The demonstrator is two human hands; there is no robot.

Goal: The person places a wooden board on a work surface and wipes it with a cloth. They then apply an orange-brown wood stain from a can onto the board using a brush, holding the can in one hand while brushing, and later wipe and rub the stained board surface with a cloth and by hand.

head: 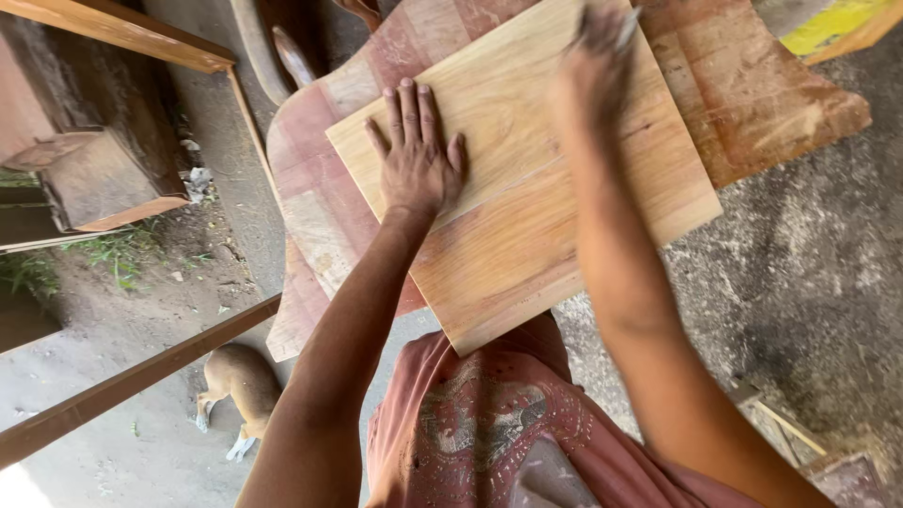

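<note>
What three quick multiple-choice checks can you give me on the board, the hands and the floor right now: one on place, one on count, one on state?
1. Where does the left hand rest?
A. flat on the pale board
B. on the wooden frame
C. on the floor

2. How many animals lie on the floor?
A. none
B. one
C. three

3. How does the right hand look?
A. sharp, spread flat
B. motion-blurred at the board's far edge, pressing something greyish
C. hanging below the board

Answers:
1 A, palm down with fingers spread on the board.
2 B, a single tan animal lies at lower left.
3 B, it is smeared; what it presses cannot be made out.
</note>
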